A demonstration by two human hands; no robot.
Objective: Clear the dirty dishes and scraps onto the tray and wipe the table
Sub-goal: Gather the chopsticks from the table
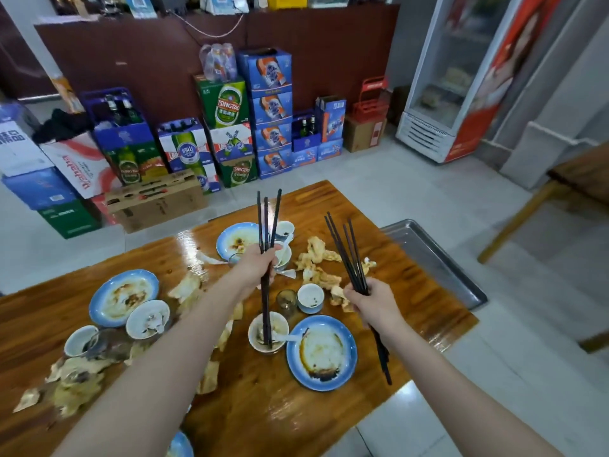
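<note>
the left hand [263,263] is closed around a bundle of dark chopsticks [266,305], held upright with the lower tips standing in a small bowl [255,338]. the right hand [374,303] grips a second bundle [382,352], tilted, its tops fanned out. both arms are stretched forward over the wooden table [263,410], with the hands apart. the sticks look light, stiff and probably greasy, so i think a grip around the middle, with the ends even, will stop them sliding out. beside the bowl lies a dirty blue-rimmed plate [321,352], further away are crumpled scraps [318,258], and the metal tray [428,255] sits at the table's far right edge. beer cartons [230,107] stand behind.
</note>
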